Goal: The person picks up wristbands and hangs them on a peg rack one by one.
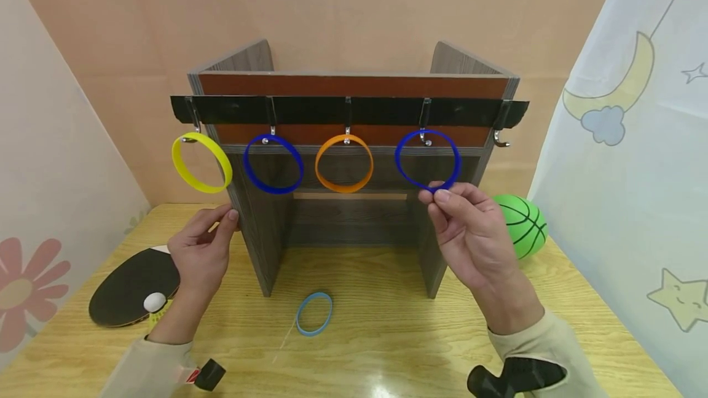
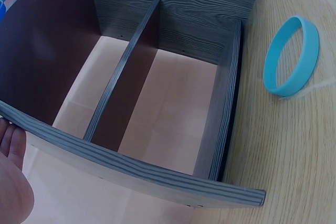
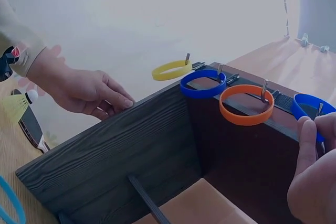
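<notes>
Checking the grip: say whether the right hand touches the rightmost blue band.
Touching: the head view shows the right hand pinching that blue band at its bottom.

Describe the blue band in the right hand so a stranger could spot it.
Find the grey stand, then its black strip. At the fourth hook from the left is a dark blue band, the only band pinched by the right hand.
</notes>
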The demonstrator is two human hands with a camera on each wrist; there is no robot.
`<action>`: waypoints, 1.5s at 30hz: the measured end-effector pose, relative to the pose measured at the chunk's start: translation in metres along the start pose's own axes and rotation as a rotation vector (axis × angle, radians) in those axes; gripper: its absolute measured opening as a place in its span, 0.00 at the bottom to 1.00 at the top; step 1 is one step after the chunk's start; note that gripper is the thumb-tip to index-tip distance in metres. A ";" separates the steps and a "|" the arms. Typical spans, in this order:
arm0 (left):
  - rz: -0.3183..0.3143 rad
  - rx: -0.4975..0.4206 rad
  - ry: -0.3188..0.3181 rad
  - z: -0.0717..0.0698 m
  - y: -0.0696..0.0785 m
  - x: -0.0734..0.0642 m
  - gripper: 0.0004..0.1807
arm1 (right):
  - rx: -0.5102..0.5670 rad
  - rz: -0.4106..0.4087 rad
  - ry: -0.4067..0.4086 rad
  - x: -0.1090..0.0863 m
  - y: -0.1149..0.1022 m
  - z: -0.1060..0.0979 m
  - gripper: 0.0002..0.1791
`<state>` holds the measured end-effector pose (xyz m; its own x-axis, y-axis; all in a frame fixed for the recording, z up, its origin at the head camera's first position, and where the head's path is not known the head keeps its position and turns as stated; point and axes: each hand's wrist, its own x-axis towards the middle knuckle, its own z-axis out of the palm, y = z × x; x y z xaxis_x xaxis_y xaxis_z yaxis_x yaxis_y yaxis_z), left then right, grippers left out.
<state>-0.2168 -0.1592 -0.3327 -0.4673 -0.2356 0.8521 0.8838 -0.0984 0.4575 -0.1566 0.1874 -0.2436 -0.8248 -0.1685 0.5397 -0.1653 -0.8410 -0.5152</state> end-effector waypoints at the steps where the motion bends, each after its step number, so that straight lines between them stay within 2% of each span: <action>1: 0.002 0.005 -0.002 0.000 0.000 0.000 0.08 | -0.002 0.001 0.007 0.000 0.000 0.000 0.12; 13: -0.004 0.014 0.003 0.000 0.000 -0.001 0.08 | -0.020 0.012 0.081 0.001 0.007 -0.006 0.10; 30: -0.002 -0.012 0.013 0.002 0.002 0.000 0.08 | -0.157 0.052 0.124 -0.007 0.019 -0.018 0.09; 36: -0.004 -0.011 0.015 0.001 0.002 0.000 0.09 | -0.283 0.135 0.131 -0.017 0.036 -0.029 0.09; 45: -0.015 0.001 0.007 0.000 0.001 -0.001 0.09 | -0.444 0.324 0.171 -0.036 0.066 -0.048 0.09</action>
<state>-0.2155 -0.1589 -0.3327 -0.4801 -0.2413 0.8434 0.8768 -0.1010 0.4702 -0.1637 0.1628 -0.3285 -0.9407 -0.2654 0.2113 -0.0702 -0.4570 -0.8867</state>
